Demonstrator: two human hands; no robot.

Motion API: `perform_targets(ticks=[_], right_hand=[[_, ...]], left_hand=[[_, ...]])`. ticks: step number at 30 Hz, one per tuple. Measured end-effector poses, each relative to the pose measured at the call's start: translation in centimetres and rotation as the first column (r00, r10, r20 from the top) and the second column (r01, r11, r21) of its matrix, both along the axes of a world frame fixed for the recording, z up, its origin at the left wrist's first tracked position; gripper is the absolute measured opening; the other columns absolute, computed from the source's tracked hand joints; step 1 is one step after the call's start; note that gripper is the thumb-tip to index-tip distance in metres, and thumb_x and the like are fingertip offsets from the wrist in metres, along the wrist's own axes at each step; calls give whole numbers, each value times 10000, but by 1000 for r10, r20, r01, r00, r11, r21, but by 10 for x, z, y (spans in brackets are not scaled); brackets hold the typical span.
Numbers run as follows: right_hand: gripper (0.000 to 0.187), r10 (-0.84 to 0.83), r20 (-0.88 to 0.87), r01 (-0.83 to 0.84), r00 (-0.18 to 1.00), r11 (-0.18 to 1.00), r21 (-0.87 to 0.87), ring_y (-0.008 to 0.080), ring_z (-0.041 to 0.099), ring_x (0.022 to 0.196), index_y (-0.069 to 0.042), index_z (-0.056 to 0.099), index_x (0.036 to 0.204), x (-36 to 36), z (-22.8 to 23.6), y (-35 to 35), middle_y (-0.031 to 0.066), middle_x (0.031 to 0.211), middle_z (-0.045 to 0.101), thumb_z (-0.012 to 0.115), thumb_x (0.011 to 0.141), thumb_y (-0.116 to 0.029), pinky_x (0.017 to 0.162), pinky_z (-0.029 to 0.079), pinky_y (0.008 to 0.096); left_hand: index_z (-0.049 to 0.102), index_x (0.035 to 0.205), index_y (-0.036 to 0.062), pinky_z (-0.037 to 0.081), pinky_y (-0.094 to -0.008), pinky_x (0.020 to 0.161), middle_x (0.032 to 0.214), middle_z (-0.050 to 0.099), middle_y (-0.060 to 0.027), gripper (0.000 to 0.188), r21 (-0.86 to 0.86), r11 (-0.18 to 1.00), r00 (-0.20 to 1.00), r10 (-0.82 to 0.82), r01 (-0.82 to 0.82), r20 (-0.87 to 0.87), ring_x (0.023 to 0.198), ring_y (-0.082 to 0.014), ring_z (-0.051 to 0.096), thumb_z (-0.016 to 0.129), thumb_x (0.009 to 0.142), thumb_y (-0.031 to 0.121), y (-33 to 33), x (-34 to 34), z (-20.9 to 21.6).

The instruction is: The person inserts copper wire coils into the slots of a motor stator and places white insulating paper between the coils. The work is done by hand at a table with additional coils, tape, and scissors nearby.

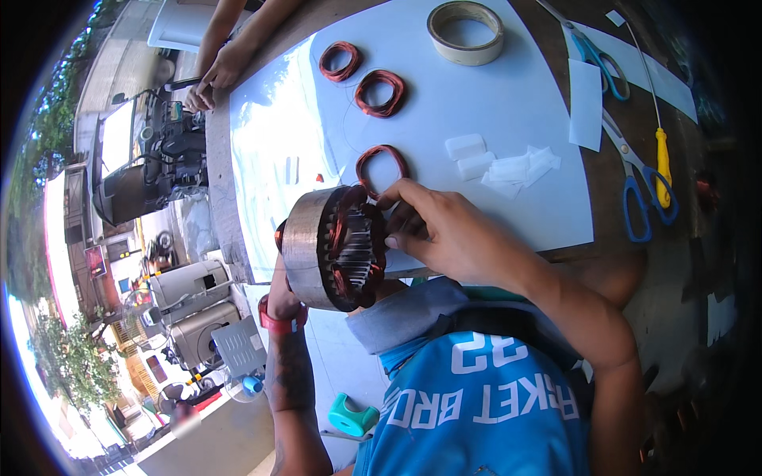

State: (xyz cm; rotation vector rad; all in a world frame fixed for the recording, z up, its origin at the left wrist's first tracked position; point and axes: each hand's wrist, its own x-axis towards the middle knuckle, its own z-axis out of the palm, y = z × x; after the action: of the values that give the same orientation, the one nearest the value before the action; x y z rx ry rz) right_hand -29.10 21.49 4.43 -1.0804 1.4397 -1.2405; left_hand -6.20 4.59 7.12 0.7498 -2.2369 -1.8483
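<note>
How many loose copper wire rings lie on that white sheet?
3: one reddish copper wire ring farthest away, another ring slightly nearer and rightward, a third ring beside the right hand. More may be hidden.

Showing coppery red-brown on the three wire coils (337, 77) at upper centre, and dull silver-grey on the metal cylinder (309, 246) at mid-frame, striped dark and pale along its slotted face (355, 247). Flashing bright, white-lettered blue on the shirt (480, 432) at bottom centre, and plain red on the wristband (281, 322) to its upper left. Running to bluish white on the sheet (492, 99) up top, cream on the tape roll (467, 54), and, at right, dark brown on the table (607, 198), teal on the upper scissors (586, 47), deep blue on the lower scissors (626, 150), yellow on the screwdriver handle (662, 166).
</note>
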Motion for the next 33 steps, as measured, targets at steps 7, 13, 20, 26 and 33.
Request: perform_targets(ticks=[7, 13, 20, 26, 33], right_hand=[[476, -40, -222, 35, 974, 999, -26, 476, 724, 1088, 56, 504, 1322, 14, -5, -12, 309, 1162, 714, 717, 984, -203, 1003, 567, 506], [560, -49, -232, 65, 971, 996, 64, 485, 675, 1117, 70, 464, 1311, 23, 5, -21, 321, 1168, 670, 714, 879, -185, 985, 538, 534], [629, -31, -308, 44, 951, 998, 35, 506, 671, 1074, 131, 433, 1348, 26, 5, -21, 357, 1142, 649, 705, 886, -199, 998, 539, 528], [630, -124, -313, 104, 942, 991, -80, 503, 672, 1092, 148, 446, 1346, 36, 0, -22, 371, 1158, 646, 720, 905, -210, 994, 544, 513], [415, -35, -1, 35, 999, 991, 128, 319, 721, 921, 32, 524, 1339, -9, 11, -5, 198, 1116, 706, 692, 992, -122, 932, 585, 432]], left_hand=[[676, 1459, 302, 549, -446, 1080, 1422, 658, -134, 680, -204, 966, 980, -127, 158, 156, 1259, -331, 681, 885, 832, 139, -16, -1, -5], [587, 1482, 50, 569, -411, 1034, 1329, 713, -141, 639, 5, 999, 999, -44, 44, 8, 1215, -260, 698, 843, 904, 143, -12, -8, -4], [615, 1442, 14, 556, -363, 1007, 1263, 741, -96, 624, 201, 976, 995, 71, -85, 72, 1135, -191, 705, 876, 893, 153, -32, 7, -14], [427, 1570, 10, 477, -425, 1132, 1438, 645, -145, 945, 241, 967, 993, 59, -83, 106, 1313, -242, 632, 924, 783, 172, -52, 49, -36], [403, 1577, -11, 436, -418, 1182, 1467, 603, -209, 691, -136, 987, 994, -81, 90, 74, 1382, -284, 575, 684, 994, 231, -35, 8, -8]])
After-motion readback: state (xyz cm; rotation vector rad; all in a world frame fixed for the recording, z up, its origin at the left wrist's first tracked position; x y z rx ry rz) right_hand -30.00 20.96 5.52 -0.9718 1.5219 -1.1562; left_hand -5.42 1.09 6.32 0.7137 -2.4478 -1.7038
